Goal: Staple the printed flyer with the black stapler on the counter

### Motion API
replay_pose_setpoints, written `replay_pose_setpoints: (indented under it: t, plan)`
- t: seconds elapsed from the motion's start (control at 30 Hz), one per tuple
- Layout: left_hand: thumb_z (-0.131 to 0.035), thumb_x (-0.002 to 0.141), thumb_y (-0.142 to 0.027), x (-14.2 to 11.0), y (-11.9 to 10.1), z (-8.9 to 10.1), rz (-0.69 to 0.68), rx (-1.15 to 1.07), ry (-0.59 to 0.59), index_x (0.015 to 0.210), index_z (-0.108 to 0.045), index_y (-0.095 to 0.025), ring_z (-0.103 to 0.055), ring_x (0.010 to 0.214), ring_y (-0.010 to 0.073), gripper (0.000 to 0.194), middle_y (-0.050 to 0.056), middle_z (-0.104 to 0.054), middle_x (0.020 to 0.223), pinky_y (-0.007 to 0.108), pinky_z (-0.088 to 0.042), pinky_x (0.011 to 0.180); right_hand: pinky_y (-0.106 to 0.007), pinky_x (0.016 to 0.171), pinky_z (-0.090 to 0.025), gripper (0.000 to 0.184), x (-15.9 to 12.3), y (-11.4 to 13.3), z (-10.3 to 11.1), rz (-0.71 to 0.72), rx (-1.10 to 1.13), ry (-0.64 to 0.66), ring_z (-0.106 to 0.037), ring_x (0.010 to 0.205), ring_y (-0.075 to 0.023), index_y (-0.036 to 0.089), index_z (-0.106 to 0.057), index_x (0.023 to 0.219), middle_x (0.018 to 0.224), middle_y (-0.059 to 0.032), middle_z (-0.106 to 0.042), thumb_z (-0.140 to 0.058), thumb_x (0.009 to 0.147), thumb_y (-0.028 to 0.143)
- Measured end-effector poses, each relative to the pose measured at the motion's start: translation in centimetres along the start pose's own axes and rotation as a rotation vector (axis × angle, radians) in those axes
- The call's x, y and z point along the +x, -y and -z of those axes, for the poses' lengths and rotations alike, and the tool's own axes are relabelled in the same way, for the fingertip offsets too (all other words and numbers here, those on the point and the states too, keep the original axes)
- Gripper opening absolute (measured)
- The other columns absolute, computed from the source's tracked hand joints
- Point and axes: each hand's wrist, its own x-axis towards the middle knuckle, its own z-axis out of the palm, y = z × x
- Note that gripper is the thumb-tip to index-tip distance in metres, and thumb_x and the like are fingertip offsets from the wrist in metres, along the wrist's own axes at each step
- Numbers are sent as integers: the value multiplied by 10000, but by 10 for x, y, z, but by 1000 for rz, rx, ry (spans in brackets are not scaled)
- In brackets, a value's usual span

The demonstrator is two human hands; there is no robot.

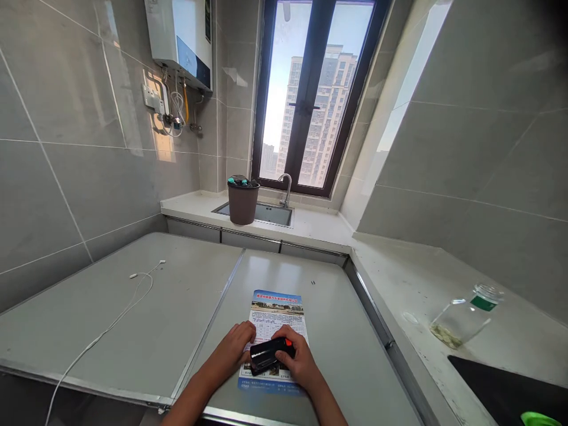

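A printed leaflet [278, 303] with a blue top and bottom band lies flat on the pale panel. Over its lower half is a glossy black, stapler-like object [265, 356] with a red-orange patch at its right end. My right hand [299, 358] grips that right end, thumb on the near side and fingers around the back. On the leaflet's left edge rests my left hand [237, 344], fingers curled and thumb close against the object's left end. Whatever is between those fingers is hidden.
A white cable [110, 325] trails over the left panel [177, 278]. Two tiny dark bits [313, 282] lie beyond the leaflet. A brown bin [242, 204] stands by the sink [275, 214]. On the right counter [390, 266] is a glass jar [464, 319].
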Motion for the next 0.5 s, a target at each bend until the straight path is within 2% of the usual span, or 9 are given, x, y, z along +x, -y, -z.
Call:
replay_pose_setpoints:
  t: [0.07, 0.17, 0.27, 0.33, 0.4, 0.5]
  plan:
    - [-529, 844, -70, 1, -1, 1, -31, 47, 32, 906, -540, -216, -578, 891, 225, 159, 46, -648, 988, 355, -461, 826, -323, 833, -446, 439, -1, 1, -2, 0, -21, 14, -584, 896, -222, 243, -702, 1057, 938, -25, -621, -685, 829, 617]
    - [-592, 851, -124, 2, -4, 4, -15, 52, 12, 906, -552, -219, -590, 908, 241, 117, 56, -655, 995, 367, -475, 826, -334, 849, -462, 523, -1, 4, -6, -12, -67, -16, -605, 934, -236, 262, -717, 1095, 977, -23, -639, -830, 702, 586]
    - [-676, 845, -190, 3, -5, 6, 14, 69, 0, 921, -586, -222, -605, 952, 258, 122, 64, -663, 1026, 380, -504, 832, -336, 839, -483, 372, 1, 5, -9, -14, -122, -68, -631, 918, -232, 272, -754, 1035, 937, -21, -665, -852, 723, 450]
    - [-665, 888, -244, 4, -2, 5, 28, 104, -9, 974, -624, -227, -619, 1008, 269, 96, 79, -675, 1094, 407, -522, 871, -338, 842, -502, 289, 2, 4, -6, -12, -133, -173, -646, 919, -230, 266, -760, 1014, 947, -26, -688, -825, 752, 370]
    - [-619, 942, -308, 4, 2, 3, 32, 151, -30, 1088, -655, -243, -610, 1136, 291, 164, 104, -661, 1238, 460, -519, 959, -344, 855, -518, 288, -1, 0, 5, -40, -144, -341, -661, 935, -238, 254, -756, 1025, 975, -34, -708, -805, 754, 339]
    - [-607, 958, -402, 4, 9, -1, -2, 237, 5, 1325, -613, -301, -483, 1378, 341, 381, 119, -527, 1501, 579, -410, 1126, -355, 843, -537, 295, -15, -9, 40, -129, -215, -604, -681, 919, -254, 221, -758, 1004, 964, -46, -730, -784, 750, 369]
